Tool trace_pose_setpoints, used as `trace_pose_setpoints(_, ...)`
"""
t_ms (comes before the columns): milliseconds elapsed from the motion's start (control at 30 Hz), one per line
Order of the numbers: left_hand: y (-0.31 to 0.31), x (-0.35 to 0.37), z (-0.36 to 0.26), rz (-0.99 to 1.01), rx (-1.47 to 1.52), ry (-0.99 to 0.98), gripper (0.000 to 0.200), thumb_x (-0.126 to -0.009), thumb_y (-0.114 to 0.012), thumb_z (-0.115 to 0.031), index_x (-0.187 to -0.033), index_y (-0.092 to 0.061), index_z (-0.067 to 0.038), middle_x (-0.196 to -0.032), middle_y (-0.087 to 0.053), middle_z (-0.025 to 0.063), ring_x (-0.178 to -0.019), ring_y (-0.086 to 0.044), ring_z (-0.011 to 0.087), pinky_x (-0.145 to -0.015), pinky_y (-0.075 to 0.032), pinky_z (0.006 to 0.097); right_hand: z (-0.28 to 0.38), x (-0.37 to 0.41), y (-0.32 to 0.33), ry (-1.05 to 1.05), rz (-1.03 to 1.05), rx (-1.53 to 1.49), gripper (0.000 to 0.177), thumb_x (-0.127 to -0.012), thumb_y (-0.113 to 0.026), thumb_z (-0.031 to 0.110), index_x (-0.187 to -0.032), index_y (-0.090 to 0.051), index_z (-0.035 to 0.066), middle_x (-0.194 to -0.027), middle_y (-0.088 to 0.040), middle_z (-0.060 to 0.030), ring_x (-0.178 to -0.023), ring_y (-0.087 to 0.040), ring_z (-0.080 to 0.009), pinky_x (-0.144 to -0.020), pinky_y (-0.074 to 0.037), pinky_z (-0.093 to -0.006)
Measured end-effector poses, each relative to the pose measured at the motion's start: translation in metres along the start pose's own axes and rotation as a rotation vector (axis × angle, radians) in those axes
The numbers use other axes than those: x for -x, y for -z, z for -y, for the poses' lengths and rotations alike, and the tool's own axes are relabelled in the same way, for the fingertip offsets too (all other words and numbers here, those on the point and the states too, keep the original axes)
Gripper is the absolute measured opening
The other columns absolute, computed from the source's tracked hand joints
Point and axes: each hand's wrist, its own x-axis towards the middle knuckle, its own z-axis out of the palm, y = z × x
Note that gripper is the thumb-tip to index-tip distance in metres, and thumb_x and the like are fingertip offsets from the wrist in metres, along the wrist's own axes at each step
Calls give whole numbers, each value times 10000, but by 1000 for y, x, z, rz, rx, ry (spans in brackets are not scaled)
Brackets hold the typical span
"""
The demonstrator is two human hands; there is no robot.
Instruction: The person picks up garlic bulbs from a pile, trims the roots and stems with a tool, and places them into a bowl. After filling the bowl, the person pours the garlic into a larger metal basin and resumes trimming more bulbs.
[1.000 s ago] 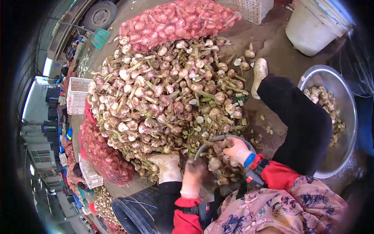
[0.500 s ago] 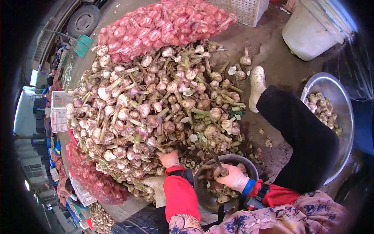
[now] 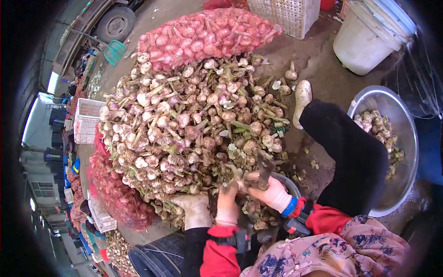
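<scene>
My left hand (image 3: pixel 227 203), in a pale glove and smeared by motion, is raised at the front edge of the garlic heap (image 3: pixel 184 120). Its fingers close around what appears to be a garlic bulb (image 3: pixel 234 174) with its stem. Close beside it, my right hand (image 3: pixel 274 193), also gloved, grips a knife (image 3: pixel 265 170) with a brown, dirty blade pointing up and away. Both hands are over a metal bowl (image 3: pixel 291 183), which holds trimmed garlic and is partly hidden by my hands and arms.
A large metal basin (image 3: pixel 410 180) with garlic stands right of my bent leg. Red net sacks of garlic (image 3: pixel 207 37) lie behind and left of the heap. A white bucket (image 3: pixel 364 41), white crates (image 3: pixel 87 120) and a dark tub (image 3: pixel 154 254) stand around.
My left hand has come from the heap toward my right hand, apparently with a garlic bulb. My right hand has lifted the knife slightly. The view has shifted a little.
</scene>
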Motion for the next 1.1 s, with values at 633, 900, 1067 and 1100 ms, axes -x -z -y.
trace_pose_setpoints(633, 17, 114, -38, -71, -107, -161, 708, -634, -842, -104, -1198, -423, -17, -1003, -614, 80, -885, -611, 168, -800, -510, 305, 37, 56, 16, 297, 607, 903, 245, -684, -629, 125, -925, -610, 88, -931, -577, -122, -892, -596, -330, -761, -487, -427)
trace_pose_setpoints(900, 5, 118, -67, -94, -104, -114, 698, -624, -869, -186, -1162, -461, -10, -959, -631, 86, -821, -634, 176, -740, -529, 296, 33, 54, 10, 207, 779, 1094, 265, -678, -632, 132, -939, -609, 91, -964, -573, -142, -926, -602, -333, -775, -492, -437)
trace_pose_setpoints(1067, -3, 119, -71, -77, 441, 262, 610, -675, -811, -85, -1148, -433, -15, -982, -610, 86, -823, -631, 173, -716, -542, 287, -3, 43, 14, 406, 706, 1059, 236, -653, -635, 99, -882, -583, 67, -892, -574, -145, -848, -593, -359, -715, -488, -450)
trace_pose_setpoints(1100, -8, 120, -71, -65, 521, 180, 526, -723, -745, -30, -1147, -432, -23, -973, -598, 82, -831, -625, 179, -717, -549, 291, -12, 40, 16, 431, 635, 1029, 308, -614, -681, 120, -911, -609, 84, -921, -570, -136, -886, -595, -342, -740, -492, -436)
